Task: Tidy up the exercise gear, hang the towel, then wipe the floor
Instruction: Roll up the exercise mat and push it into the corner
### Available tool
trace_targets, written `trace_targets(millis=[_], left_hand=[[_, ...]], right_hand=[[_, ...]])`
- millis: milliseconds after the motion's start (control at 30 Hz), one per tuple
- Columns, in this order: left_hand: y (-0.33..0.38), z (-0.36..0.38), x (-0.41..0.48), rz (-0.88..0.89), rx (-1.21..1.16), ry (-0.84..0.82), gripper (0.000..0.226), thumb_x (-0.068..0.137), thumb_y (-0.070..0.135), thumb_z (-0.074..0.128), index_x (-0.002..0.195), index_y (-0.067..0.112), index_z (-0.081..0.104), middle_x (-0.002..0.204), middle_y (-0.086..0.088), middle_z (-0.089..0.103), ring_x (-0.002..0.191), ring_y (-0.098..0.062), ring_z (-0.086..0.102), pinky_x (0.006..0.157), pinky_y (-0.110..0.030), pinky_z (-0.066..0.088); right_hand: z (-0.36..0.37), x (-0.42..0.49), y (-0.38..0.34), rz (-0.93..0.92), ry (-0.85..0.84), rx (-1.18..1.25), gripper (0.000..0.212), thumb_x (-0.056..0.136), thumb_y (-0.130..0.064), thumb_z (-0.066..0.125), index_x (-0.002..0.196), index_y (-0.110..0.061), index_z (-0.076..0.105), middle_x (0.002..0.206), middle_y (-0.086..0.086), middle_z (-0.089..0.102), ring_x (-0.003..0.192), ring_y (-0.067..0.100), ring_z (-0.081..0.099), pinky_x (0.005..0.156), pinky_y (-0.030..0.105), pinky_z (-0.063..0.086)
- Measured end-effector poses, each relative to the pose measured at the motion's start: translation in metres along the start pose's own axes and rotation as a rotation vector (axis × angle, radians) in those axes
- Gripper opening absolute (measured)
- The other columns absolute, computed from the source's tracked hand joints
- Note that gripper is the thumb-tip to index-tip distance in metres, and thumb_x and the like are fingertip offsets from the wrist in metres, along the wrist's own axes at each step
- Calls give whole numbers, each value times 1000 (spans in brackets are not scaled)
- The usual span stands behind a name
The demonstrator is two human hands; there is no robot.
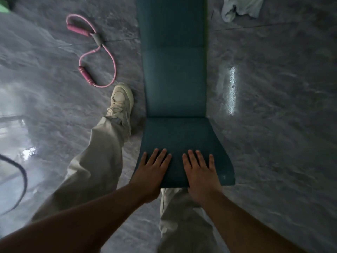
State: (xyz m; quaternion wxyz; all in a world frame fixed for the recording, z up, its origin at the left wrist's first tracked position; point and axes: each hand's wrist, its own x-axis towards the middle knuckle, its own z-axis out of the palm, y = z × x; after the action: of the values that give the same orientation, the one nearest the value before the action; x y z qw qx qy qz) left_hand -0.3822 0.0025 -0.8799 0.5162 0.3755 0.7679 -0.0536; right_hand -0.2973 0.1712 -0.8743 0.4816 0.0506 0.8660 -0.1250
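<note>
Both bare arms are stretched forward from the near edge and angled in toward the middle. The left forearm [82, 221] is angled in from the near left, the right forearm [246, 221] from the near right. The left hand [151, 172] and the right hand [199, 172] are laid palm down, side by side and slightly apart. The fingers [160, 156] of each are held straight, lightly spread and pointed to the far side. The wrists are kept nearly straight.
</note>
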Motion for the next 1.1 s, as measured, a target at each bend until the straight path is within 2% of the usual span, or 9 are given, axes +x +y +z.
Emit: trace_targets(millis=[167,267,333,400,467,633,733,967,1100], left_hand=[[-28,-29,14,57,35,101,108,78,34,69,157,19,-3,166,-6,1,153,-27,3,123,-49,12],[-45,-59,25,120,56,173,106,69,35,73,155,18,13,161,-8,16,147,-28,24,118,-47,27],[-54,-77,32,144,93,214,102,63,38,74,149,18,25,156,-10,26,139,-28,37,112,-43,37],[-63,-95,40,147,124,254,100,60,41,74,146,18,29,152,-11,31,134,-28,42,109,-42,39],[-70,-115,51,155,158,314,102,60,46,72,148,17,28,152,-11,32,134,-28,41,111,-43,36],[-86,-163,84,147,227,417,113,67,50,71,156,12,12,161,-12,16,147,-29,21,119,-49,21],[-97,-179,105,146,256,423,113,73,48,69,157,13,2,164,-11,7,151,-28,12,121,-50,16],[-136,-194,155,85,245,520,84,87,37,50,158,12,12,165,-10,16,151,-27,19,121,-50,18],[-153,-200,188,42,239,560,75,92,20,39,158,13,2,167,-9,4,154,-25,4,122,-52,10]], right_hand=[[-24,22,-2,14,124,2,96,87,-37,62,157,-13,-1,165,11,7,152,34,2,117,65,2],[-50,35,0,30,163,-1,99,84,-35,65,156,-11,2,163,13,11,152,34,5,118,63,3],[-70,44,3,50,202,-9,97,80,-34,69,154,-9,12,159,14,19,150,33,11,118,62,7],[-90,55,7,65,245,-27,90,75,-34,71,148,-9,25,152,15,30,147,34,21,118,61,13],[-108,68,12,84,280,-52,90,70,-34,75,145,-9,31,147,16,36,143,35,28,115,61,19],[-144,109,22,133,348,-81,104,72,-26,74,154,-6,14,155,16,27,147,34,21,118,60,16],[-162,135,28,171,370,-104,102,76,-22,70,156,-5,8,159,17,22,149,34,18,119,59,13],[-190,197,31,172,440,-103,93,85,-16,60,157,-8,3,164,15,13,152,33,8,120,60,9],[-195,237,28,194,425,-73,92,89,-18,58,158,-13,-4,165,14,1,153,33,0,119,62,6]])
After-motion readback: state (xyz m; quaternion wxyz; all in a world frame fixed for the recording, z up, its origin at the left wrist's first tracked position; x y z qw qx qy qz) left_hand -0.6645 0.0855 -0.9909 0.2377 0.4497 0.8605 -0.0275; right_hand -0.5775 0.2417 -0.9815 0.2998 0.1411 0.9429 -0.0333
